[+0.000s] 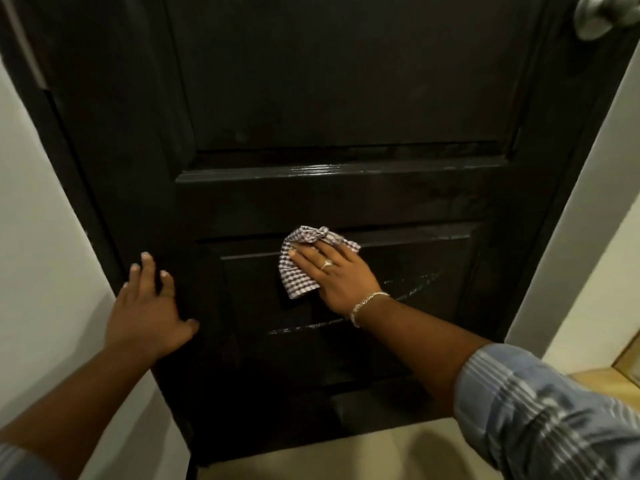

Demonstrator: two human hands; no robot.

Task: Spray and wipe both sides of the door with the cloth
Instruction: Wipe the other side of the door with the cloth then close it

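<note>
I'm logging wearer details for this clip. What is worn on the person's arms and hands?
Both forearms are bare. The right hand wears a ring and a silvery chain bracelet; a blue-grey striped sleeve is pushed up. The left hand wears nothing visible.

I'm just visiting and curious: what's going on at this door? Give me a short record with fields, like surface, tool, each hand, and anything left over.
surface: dark panelled door, seen from above
tool: checked cloth, pressed flat on the lower panel
right hand: fingers straight, pressing the cloth against the door
left hand: open, resting on the door's left stile
marks: pale streaks on the lower panel, below and right of the cloth
door knob: metal, top right corner
spray bottle: not in view
</note>
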